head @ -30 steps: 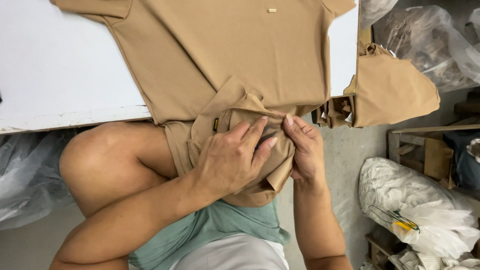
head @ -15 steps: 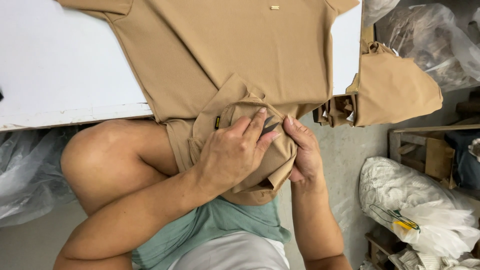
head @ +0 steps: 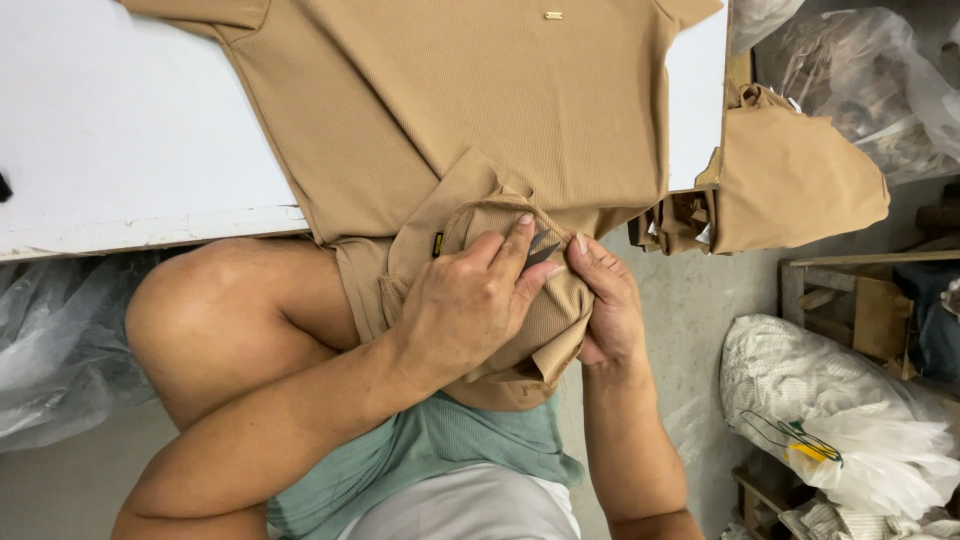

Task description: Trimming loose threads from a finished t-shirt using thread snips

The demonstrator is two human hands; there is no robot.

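Here, a tan shirt [head: 480, 120] lies spread flat on the white table [head: 120, 130], its lower edge hanging over the table's near rim onto the seated person's lap beside a bare knee [head: 215, 310]. The left hand [head: 465, 305] rests on top of the bunched shirt edge with its fingers [head: 515, 245] closed on the fabric, and the right hand [head: 610, 300] grips the same bunch from the right side, fingers curled under it. More tan pieces [head: 790, 180] hang off the table's right end, above plastic bags [head: 820, 420] on the floor.
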